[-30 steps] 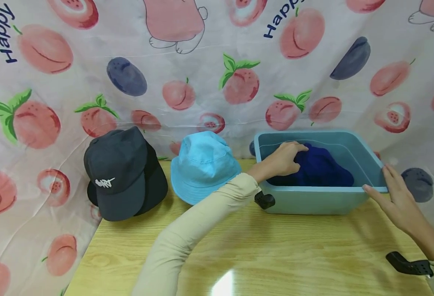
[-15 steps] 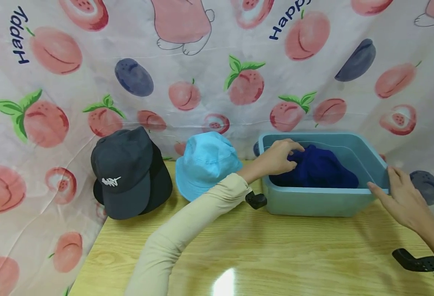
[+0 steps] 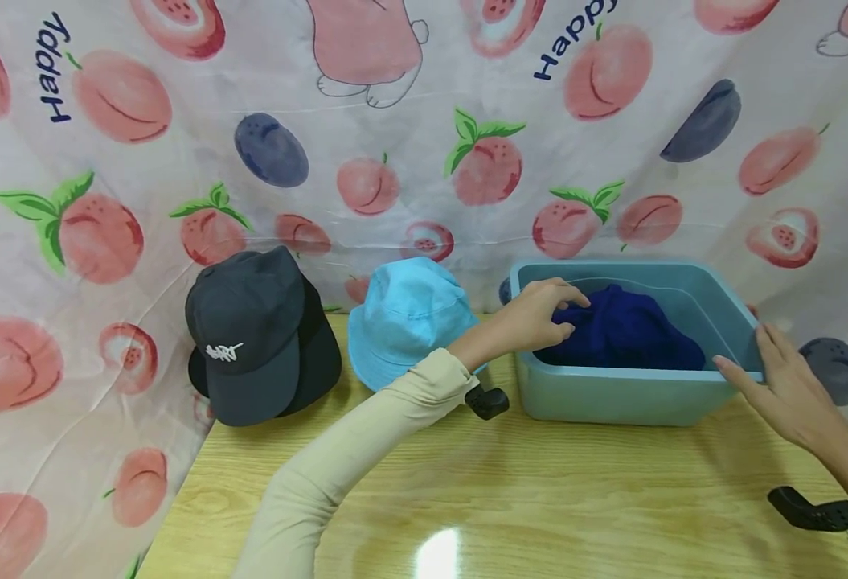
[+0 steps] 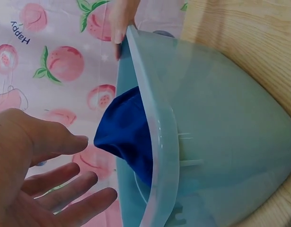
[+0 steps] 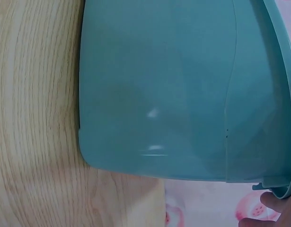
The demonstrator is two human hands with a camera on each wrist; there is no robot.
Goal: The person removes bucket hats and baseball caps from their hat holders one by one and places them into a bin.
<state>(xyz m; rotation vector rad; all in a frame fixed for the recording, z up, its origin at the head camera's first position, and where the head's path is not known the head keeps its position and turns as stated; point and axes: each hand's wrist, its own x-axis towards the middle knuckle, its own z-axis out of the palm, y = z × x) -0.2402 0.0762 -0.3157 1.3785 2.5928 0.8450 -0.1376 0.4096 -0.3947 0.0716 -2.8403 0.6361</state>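
Observation:
Inside the blue-green plastic bin [image 3: 619,398] lies a dark blue cloth thing [image 3: 626,322], rounded like a hat. My left hand [image 3: 518,322] hovers over the bin's left end with its fingers loosely bent. In the left wrist view a gap separates the left fingertips [image 4: 107,196] from the blue cloth [image 4: 126,130]. At the bin's front right corner my right hand [image 3: 785,390] holds the rim, thumb near the front edge, the other fingers at the right side. Only a few of its fingers [image 5: 274,201] show in the right wrist view, at the bin's corner.
To the left of the bin, a light blue bucket hat [image 3: 412,322] sits on the wooden table [image 3: 539,498]. Further left are black caps [image 3: 250,338], one overlapping another, the front one with white lettering. A fruit-print cloth [image 3: 395,121] hangs behind the table.
My left hand has drawn back leftward, away from the blue cloth. My right hand stays at the bin's corner. The head view has shifted slightly.

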